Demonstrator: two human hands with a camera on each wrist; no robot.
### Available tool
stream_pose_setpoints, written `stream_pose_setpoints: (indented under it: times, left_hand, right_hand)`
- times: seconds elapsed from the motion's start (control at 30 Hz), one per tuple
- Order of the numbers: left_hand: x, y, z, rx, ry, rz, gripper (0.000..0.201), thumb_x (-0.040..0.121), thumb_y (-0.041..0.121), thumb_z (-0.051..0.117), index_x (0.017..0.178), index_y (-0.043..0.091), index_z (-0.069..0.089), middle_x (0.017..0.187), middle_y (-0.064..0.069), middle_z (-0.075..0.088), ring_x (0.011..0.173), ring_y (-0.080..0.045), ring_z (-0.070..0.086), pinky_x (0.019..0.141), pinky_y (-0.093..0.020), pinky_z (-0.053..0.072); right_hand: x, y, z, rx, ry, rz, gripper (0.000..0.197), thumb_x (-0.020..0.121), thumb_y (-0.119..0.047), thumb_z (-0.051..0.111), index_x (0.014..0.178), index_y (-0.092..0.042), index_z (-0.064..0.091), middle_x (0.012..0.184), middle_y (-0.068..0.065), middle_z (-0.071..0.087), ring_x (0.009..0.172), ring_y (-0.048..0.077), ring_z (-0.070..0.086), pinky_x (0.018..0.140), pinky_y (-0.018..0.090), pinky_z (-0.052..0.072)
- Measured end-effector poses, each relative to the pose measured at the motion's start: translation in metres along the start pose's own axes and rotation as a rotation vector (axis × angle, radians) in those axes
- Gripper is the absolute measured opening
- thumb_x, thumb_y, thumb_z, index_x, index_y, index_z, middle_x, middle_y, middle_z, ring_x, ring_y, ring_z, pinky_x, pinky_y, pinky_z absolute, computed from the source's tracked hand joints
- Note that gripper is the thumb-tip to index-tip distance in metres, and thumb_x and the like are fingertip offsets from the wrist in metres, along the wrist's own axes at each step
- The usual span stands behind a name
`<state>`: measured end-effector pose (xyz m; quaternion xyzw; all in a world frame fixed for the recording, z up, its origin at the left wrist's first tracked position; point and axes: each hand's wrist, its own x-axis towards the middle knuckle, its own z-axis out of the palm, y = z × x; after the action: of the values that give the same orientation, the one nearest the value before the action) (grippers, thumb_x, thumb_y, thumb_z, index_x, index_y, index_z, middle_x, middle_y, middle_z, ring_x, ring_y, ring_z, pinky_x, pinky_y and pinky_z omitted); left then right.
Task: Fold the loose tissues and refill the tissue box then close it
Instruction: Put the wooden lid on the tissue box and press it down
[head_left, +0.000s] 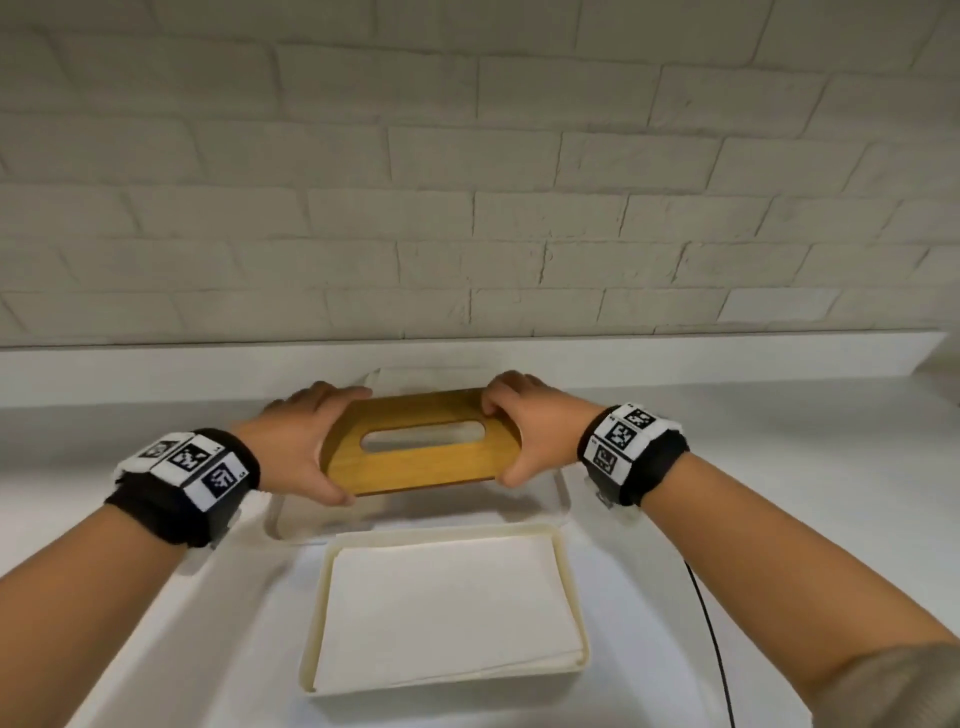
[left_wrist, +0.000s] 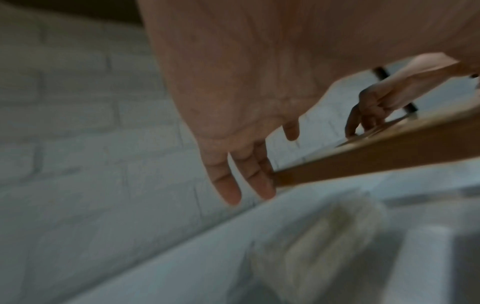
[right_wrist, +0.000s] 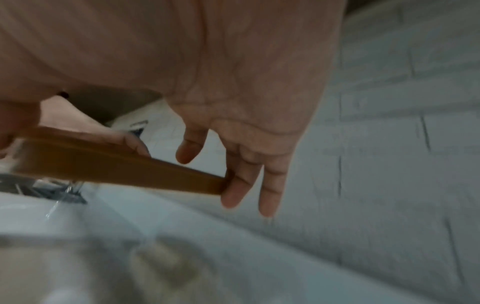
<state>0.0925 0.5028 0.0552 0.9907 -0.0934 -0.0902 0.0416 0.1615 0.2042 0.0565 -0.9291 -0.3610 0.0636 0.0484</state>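
Note:
A wooden lid (head_left: 415, 470) with an oval slot hangs tilted just above a clear tissue box (head_left: 563, 496) on the white counter. My left hand (head_left: 311, 447) grips the lid's left end, thumb on the near edge and fingers over the far edge. My right hand (head_left: 524, 431) grips the right end the same way. In front of the box lies a stack of flat white tissues (head_left: 447, 608) in a cream tray (head_left: 321, 597). The left wrist view shows the lid (left_wrist: 376, 162) edge-on against my fingers (left_wrist: 262, 181). The right wrist view shows the lid (right_wrist: 116, 164) against my fingers (right_wrist: 233, 189). The box's inside is mostly hidden by the lid.
A white brick wall (head_left: 467, 208) rises right behind the counter's low back ledge (head_left: 156, 358). A black cable (head_left: 711, 623) runs down the counter to the right of the tray. White counter surface (head_left: 779, 493) lies on both sides of the box and tray.

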Motion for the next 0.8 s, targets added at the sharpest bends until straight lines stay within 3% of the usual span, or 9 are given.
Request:
stream_pose_setpoints:
  times: [0.07,0.17,0.27,0.37,0.6,0.8]
  left_hand:
    - [-0.02,0.01,-0.018,0.022,0.038,0.028,0.127,0.043,0.075,0.072,0.146,0.041,0.006,0.132,0.002,0.039,0.113,-0.018,0.046,0.094,-0.035,0.046]
    - [-0.062,0.03,-0.028,0.012,0.032,0.079,0.126,0.045,0.075,0.071,0.144,0.04,0.002,0.129,0.01,0.032,0.114,-0.013,0.043,0.097,-0.031,0.044]
    - [-0.104,0.05,-0.015,0.045,-0.052,0.126,0.126,0.048,0.08,0.065,0.144,0.043,-0.007,0.126,0.019,0.025,0.116,-0.005,0.035,0.101,-0.022,0.036]
    - [-0.124,0.061,0.009,0.031,-0.117,0.128,0.126,0.05,0.082,0.062,0.146,0.043,-0.009,0.131,0.02,0.024,0.121,-0.004,0.03,0.105,-0.021,0.028]
    - [-0.126,0.057,0.027,-0.144,-0.155,0.109,0.13,0.053,0.077,0.067,0.152,0.032,-0.005,0.133,0.026,0.014,0.118,0.004,0.035,0.096,-0.014,0.041]
    - [-0.124,0.056,0.032,-0.276,-0.165,0.102,0.126,0.055,0.072,0.072,0.154,0.032,0.003,0.129,0.032,0.013,0.115,0.007,0.04,0.089,-0.009,0.045]
  right_hand:
    - [-0.022,-0.013,-0.023,-0.037,0.057,-0.013,0.076,0.051,-0.053,0.078,0.111,-0.026,0.04,0.113,-0.002,0.042,0.091,0.02,0.047,0.076,0.033,0.05]
    - [-0.066,-0.032,-0.034,-0.016,0.125,-0.069,0.078,0.045,-0.06,0.074,0.107,-0.027,0.04,0.109,-0.004,0.042,0.091,0.017,0.047,0.079,0.029,0.049]
    - [-0.108,-0.045,-0.015,0.043,0.065,-0.1,0.08,0.047,-0.06,0.078,0.109,-0.029,0.038,0.109,-0.01,0.04,0.095,0.011,0.043,0.085,0.024,0.045]
    - [-0.133,-0.053,0.013,0.099,-0.014,-0.102,0.083,0.054,-0.058,0.079,0.117,-0.031,0.034,0.116,-0.014,0.035,0.102,0.008,0.039,0.09,0.019,0.042]
    - [-0.141,-0.052,0.037,0.253,-0.059,-0.035,0.107,0.056,-0.055,0.078,0.143,-0.029,0.021,0.131,-0.019,0.028,0.114,0.004,0.044,0.095,0.023,0.048]
    - [-0.141,-0.047,0.039,0.315,-0.108,0.011,0.115,0.061,-0.054,0.079,0.152,-0.023,0.015,0.139,-0.021,0.02,0.12,0.002,0.042,0.103,0.019,0.042]
